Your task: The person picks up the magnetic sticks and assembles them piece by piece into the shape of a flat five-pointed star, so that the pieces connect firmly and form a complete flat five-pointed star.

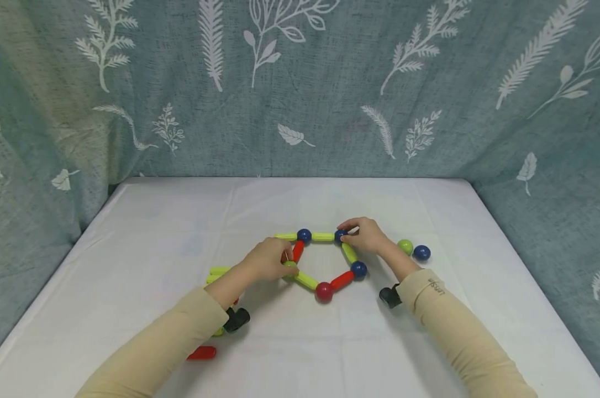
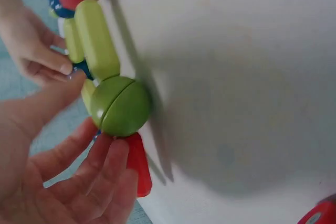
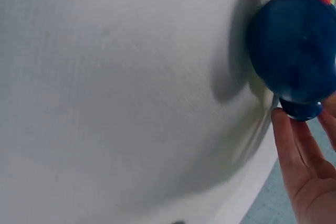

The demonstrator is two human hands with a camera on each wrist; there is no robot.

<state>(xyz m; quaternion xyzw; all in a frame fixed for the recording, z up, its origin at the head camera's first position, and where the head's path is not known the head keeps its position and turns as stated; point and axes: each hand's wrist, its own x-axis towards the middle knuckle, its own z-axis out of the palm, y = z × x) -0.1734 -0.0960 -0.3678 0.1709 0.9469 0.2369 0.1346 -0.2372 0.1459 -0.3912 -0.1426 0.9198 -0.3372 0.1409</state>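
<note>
Balls and rods of a building toy form a closed ring on the white table. My left hand (image 1: 270,258) has thumb and fingers around the green ball (image 2: 122,106) at its left corner. From that ball run a red rod (image 1: 298,251) and a yellow-green rod (image 1: 306,279), which meets a red ball (image 1: 324,292). At the far right corner my right hand (image 1: 367,235) pinches a blue ball (image 1: 340,237), partly hidden by the fingers. A nearer blue ball (image 3: 294,45) joins a red rod (image 1: 342,281). Another blue ball (image 1: 304,236) bears a rod (image 1: 285,236) pointing left.
A loose green ball (image 1: 405,246) and a blue ball (image 1: 422,253) lie right of the right wrist. Yellow-green rods (image 1: 217,271) and a red rod (image 1: 202,352) lie by the left forearm, partly covered. A patterned curtain (image 1: 300,110) hangs behind the table (image 1: 180,210).
</note>
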